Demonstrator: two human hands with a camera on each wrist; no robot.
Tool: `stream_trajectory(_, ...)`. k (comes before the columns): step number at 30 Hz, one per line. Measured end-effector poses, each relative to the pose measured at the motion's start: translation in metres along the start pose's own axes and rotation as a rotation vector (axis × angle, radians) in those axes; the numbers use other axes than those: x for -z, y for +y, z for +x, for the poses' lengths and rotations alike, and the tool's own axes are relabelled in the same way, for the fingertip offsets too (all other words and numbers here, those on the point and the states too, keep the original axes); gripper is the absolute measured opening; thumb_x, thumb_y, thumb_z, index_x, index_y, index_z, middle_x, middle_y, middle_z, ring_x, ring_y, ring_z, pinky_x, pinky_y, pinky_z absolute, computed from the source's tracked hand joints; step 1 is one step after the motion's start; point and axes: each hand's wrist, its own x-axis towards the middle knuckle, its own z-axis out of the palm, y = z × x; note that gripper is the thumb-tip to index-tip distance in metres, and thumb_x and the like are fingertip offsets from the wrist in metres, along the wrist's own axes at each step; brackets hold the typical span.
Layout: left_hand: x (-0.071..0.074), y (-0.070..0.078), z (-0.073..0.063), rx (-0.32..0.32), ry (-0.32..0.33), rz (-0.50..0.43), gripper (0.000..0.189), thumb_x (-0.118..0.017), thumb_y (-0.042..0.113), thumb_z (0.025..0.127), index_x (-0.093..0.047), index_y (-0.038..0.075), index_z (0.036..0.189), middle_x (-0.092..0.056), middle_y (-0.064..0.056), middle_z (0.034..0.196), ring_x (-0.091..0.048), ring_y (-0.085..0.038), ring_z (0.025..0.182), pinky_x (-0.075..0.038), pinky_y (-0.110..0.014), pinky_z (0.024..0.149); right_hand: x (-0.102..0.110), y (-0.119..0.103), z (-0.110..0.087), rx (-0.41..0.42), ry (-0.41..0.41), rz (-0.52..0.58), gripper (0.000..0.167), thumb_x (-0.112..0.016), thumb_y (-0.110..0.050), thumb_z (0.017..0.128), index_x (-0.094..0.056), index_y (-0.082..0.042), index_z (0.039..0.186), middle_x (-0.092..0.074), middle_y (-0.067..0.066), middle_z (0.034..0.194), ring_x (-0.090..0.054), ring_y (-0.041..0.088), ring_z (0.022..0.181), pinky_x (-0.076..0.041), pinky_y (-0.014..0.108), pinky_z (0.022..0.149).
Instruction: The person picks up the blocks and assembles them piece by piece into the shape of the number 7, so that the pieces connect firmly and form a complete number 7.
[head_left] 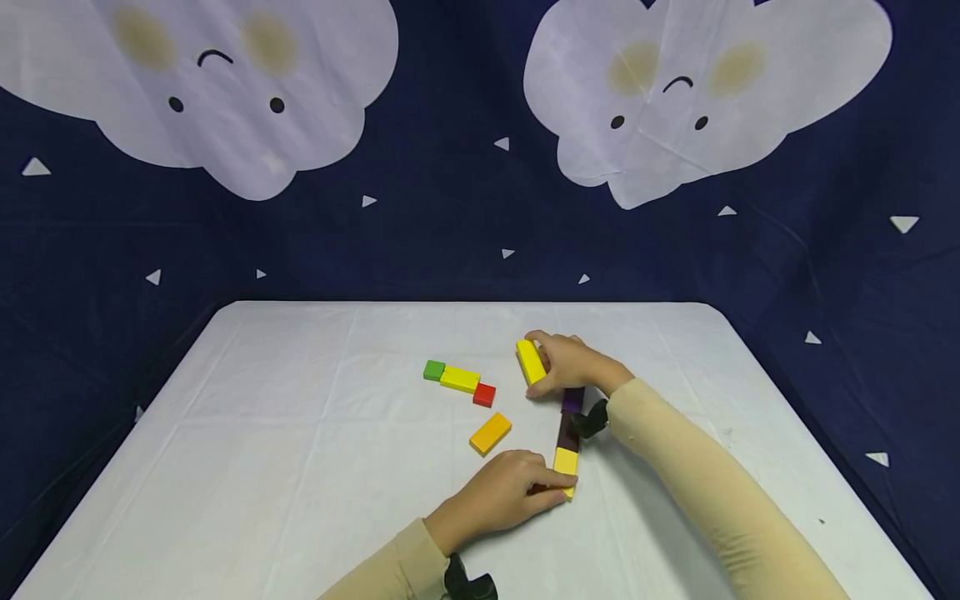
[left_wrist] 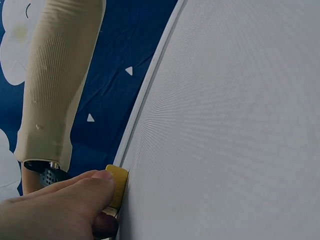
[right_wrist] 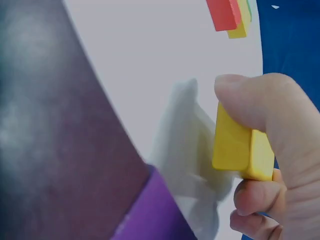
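The right hand [head_left: 567, 360] has its fingers closed round a yellow block [head_left: 529, 362]. The left hand [head_left: 498, 492] pinches the near block [head_left: 566, 461], which touches a brown block [head_left: 568, 433].

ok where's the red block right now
In the head view, the red block lies near the middle of the table, left of the right hand, at the right end of a yellow block, opposite the green block.

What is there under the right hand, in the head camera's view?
A purple block shows at the edge of the right hand; its far end is covered, so I cannot see it.
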Motion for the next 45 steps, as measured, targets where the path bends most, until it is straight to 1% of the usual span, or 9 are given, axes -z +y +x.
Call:
stream_trajectory(7,-0.001,0.0,0.0,0.007,0.006,0.011,0.027,-0.063,0.036,0.097,-0.071,0.031,0.123,-0.053,0.016,0.068,-0.038,0.005,0.061,-0.032,-0.01,0.062,0.003,0.009,0.002,-0.042,0.059,0.044,0.108,-0.087,-0.047,0.066,-0.032,-0.011,0.152,-0.063,0.0,0.098,-0.056,0.018,0.087,-0.041,0.042,0.09)
stream_trajectory(10,-0.001,0.001,0.0,0.011,0.001,0.012,0.027,-0.063,0.036,0.097,-0.071,0.032,0.123,-0.05,0.017,0.066,-0.037,0.005,0.06,-0.031,-0.01,0.062,0.003,0.014,0.001,-0.061,0.082,0.062,0.108,-0.087,-0.047,0.067,-0.032,-0.011,0.152,-0.063,0.001,0.096,-0.057,0.018,0.084,-0.041,0.042,0.09)
stream_trajectory(14,0.001,0.002,0.0,0.013,-0.002,0.014,0.027,-0.063,0.036,0.097,-0.071,0.032,0.123,-0.049,0.017,0.065,-0.037,0.005,0.06,-0.031,-0.011,0.062,0.005,0.019,0.0,-0.078,0.096,0.073,0.108,-0.087,-0.047,0.068,-0.031,-0.01,0.152,-0.064,0.002,0.093,-0.056,0.019,0.083,-0.037,0.046,0.098)
stream_trajectory(19,0.0,0.002,0.0,0.012,-0.001,0.014,0.027,-0.063,0.036,0.097,-0.071,0.031,0.123,-0.049,0.017,0.065,-0.037,0.004,0.059,-0.031,-0.011,0.061,0.008,0.026,-0.003,-0.102,0.105,0.071,0.108,-0.086,-0.047,0.069,-0.029,-0.008,0.152,-0.064,0.003,0.093,-0.057,0.02,0.084,-0.034,0.05,0.103)
stream_trajectory(23,0.0,0.002,0.0,0.012,0.0,0.018,0.027,-0.063,0.036,0.097,-0.071,0.031,0.123,-0.05,0.017,0.065,-0.037,0.004,0.059,-0.03,-0.011,0.061,0.008,0.034,-0.004,-0.115,0.106,0.069,0.108,-0.085,-0.048,0.07,-0.029,-0.007,0.152,-0.064,0.005,0.097,-0.057,0.021,0.088,-0.033,0.051,0.104)
stream_trajectory(30,-0.001,0.001,0.0,0.01,0.006,0.029,0.027,-0.064,0.035,0.097,-0.072,0.031,0.123,-0.049,0.017,0.065,-0.036,0.004,0.059,-0.029,-0.011,0.061,0.007,0.045,-0.009,-0.166,0.11,0.082,0.104,-0.083,-0.051,0.072,-0.03,-0.011,0.152,-0.066,0.007,0.115,-0.058,0.025,0.104,-0.039,0.052,0.103)
stream_trajectory(36,0.0,0.001,0.0,0.008,0.01,0.038,0.028,-0.063,0.037,0.097,-0.071,0.032,0.123,-0.048,0.017,0.065,-0.035,0.004,0.059,-0.029,-0.011,0.061,0.007,0.049,-0.011,-0.188,0.094,0.103,0.104,-0.081,-0.052,0.073,-0.03,-0.008,0.153,-0.063,0.013,0.125,-0.057,0.03,0.111,-0.041,0.053,0.103)
stream_trajectory(41,-0.001,0.001,-0.001,0.012,0.006,0.038,0.028,-0.063,0.037,0.097,-0.071,0.032,0.123,-0.047,0.017,0.064,-0.035,0.004,0.059,-0.029,-0.011,0.061,0.007,0.052,-0.014,-0.218,0.079,0.118,0.105,-0.08,-0.054,0.074,-0.029,-0.008,0.153,-0.059,0.016,0.13,-0.055,0.033,0.118,-0.04,0.054,0.106)
stream_trajectory(45,-0.001,0.001,-0.001,0.02,0.001,0.031,0.028,-0.063,0.037,0.097,-0.071,0.032,0.123,-0.047,0.017,0.064,-0.035,0.003,0.059,-0.029,-0.011,0.061,0.007,0.054,-0.015,-0.227,0.067,0.142,0.105,-0.079,-0.055,0.075,-0.027,-0.006,0.154,-0.058,0.017,0.131,-0.054,0.033,0.118,-0.04,0.054,0.106)
